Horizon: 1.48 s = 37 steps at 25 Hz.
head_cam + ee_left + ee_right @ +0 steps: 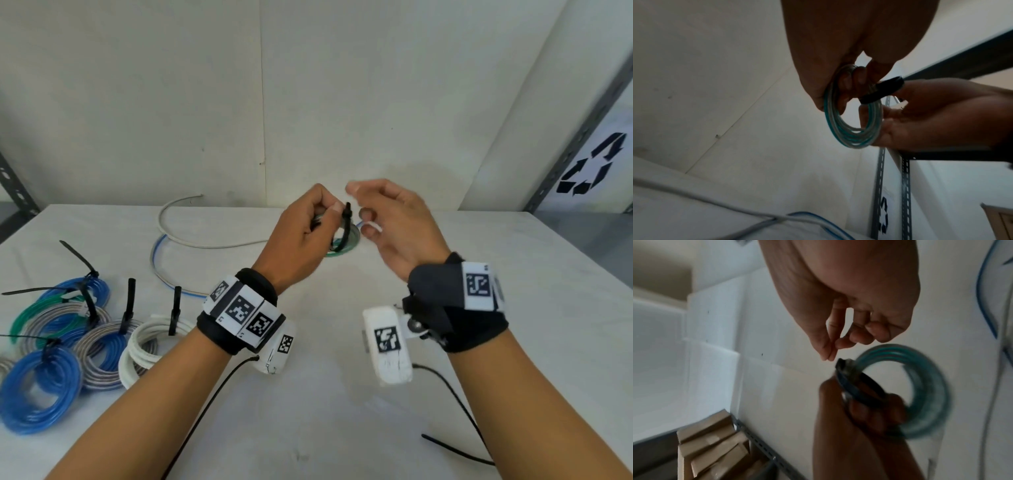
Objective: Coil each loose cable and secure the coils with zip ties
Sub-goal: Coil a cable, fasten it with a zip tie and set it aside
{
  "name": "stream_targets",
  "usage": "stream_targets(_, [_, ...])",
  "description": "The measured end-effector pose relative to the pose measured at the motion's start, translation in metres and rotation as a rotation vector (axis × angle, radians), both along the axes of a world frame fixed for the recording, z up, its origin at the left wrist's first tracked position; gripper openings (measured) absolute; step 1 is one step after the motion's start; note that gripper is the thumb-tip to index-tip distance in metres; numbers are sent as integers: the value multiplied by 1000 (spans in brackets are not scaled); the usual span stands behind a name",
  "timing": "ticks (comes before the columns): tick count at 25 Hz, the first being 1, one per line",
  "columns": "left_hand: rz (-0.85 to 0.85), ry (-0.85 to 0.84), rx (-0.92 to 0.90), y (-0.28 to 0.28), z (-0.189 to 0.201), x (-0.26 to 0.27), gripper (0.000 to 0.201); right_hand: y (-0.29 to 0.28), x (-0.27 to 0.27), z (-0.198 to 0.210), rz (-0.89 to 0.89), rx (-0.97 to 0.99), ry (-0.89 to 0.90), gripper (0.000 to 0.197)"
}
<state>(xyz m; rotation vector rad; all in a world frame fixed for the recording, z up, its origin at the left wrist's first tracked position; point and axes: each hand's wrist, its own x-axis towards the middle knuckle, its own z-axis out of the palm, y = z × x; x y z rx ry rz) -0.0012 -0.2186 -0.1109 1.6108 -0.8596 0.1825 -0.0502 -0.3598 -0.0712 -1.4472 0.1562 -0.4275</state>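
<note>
Gripping the light, springy green coil (851, 116) in your left hand (301, 236) beside its zip tie (346, 222), you kept your right hand (397, 222) loosely curled, holding nothing.

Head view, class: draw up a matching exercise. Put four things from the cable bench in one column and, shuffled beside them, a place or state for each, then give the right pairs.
Column one:
1. green coil
2. black zip tie
3. white coil
4. loose blue and grey cables

Column two:
A. uncoiled, at the back of the table
B. held in the left hand
C. lying tied among the finished coils, at left
D. looped round the held coil

Pairs: 1-B, 2-D, 3-C, 4-A
</note>
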Motion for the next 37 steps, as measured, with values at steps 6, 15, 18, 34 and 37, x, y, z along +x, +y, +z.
stream_targets(6, [-48, 64, 61, -13, -10, -12, 18, -33, 12, -2, -114, -238, 74, 14])
stream_targets(15, [-4, 83, 49, -6, -12, 1, 20, -15, 6, -26, -10, -302, 22, 18])
stream_targets(18, [-63, 72, 101, -10, -13, -5, 20, -23, 18, -29, -152, -249, 31, 23])
stream_targets(34, [-93, 405, -96, -14, -7, -9, 35, -11, 14, -23, -45, -190, 23, 27])
stream_targets(37, [-44, 398, -112, -17, -10, -10, 39, -6, 13, -23, -77, -202, -4, 24])
